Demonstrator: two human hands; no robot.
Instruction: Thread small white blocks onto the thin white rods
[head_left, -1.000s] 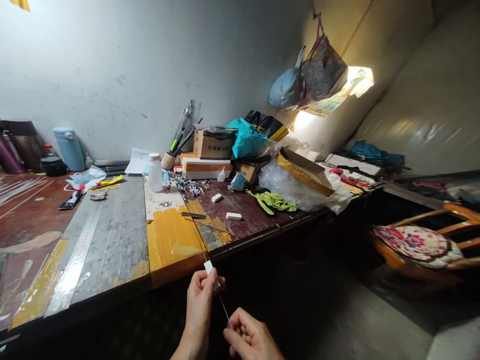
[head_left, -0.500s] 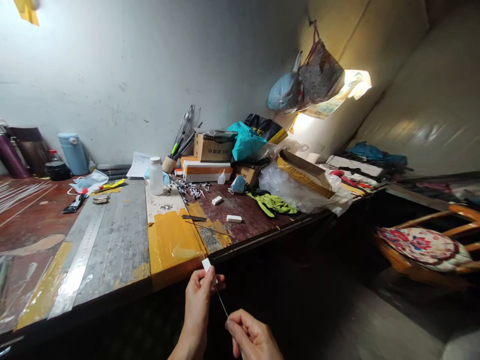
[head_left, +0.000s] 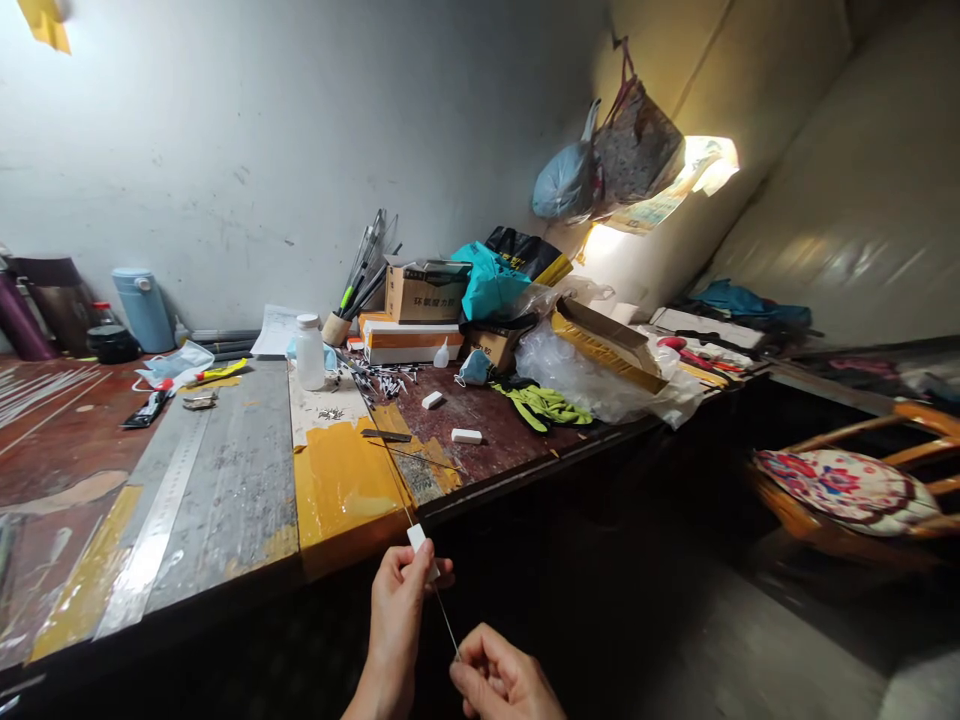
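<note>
My left hand (head_left: 396, 612) pinches a small white block (head_left: 417, 538) just in front of the workbench edge (head_left: 360, 545). A thin metal rod (head_left: 448, 622) runs through the block, down to my right hand (head_left: 501, 680), which grips its lower end. The rod's far part stretches up over the yellow taped patch (head_left: 341, 482) toward a pile of small dark pins (head_left: 382, 380). Two more white blocks (head_left: 466, 436) lie on the bench top.
A white bottle (head_left: 310, 351), cardboard boxes (head_left: 426, 290), green gloves (head_left: 546, 405), a long steel ruler (head_left: 154, 520) and a plastic bag (head_left: 592, 375) crowd the bench. Bags (head_left: 615, 160) hang on the wall. A wooden chair with a patterned cushion (head_left: 844, 485) stands at right.
Both hands hold the block and rod in nearly the same pose; only the head camera has shifted slightly.
</note>
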